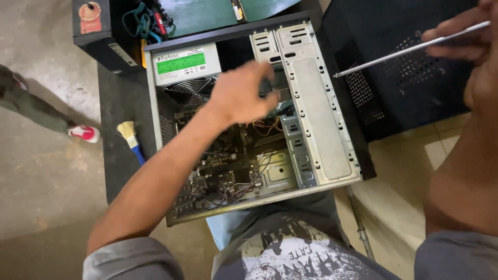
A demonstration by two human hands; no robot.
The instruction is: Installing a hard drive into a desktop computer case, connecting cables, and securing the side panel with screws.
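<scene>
Open computer case (321, 103) lay on dark table's near edge (111, 155), side panel off, boards and cables remaining. Our left hand (241, 93) reached inside, grip unclear. Our right hand (467, 39) pinched long screwdriver (410, 49).

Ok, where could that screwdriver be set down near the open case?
Bare dark tabletop lies left of the open grey computer case, below the blue-handled brush. The motherboard bay is crowded with cables, left hand above it.

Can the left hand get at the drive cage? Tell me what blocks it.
Probably yes. The left hand already hangs inside the open case, right beside the drive cage. Nothing shows between them; the right hand holds its screwdriver clear.
</scene>
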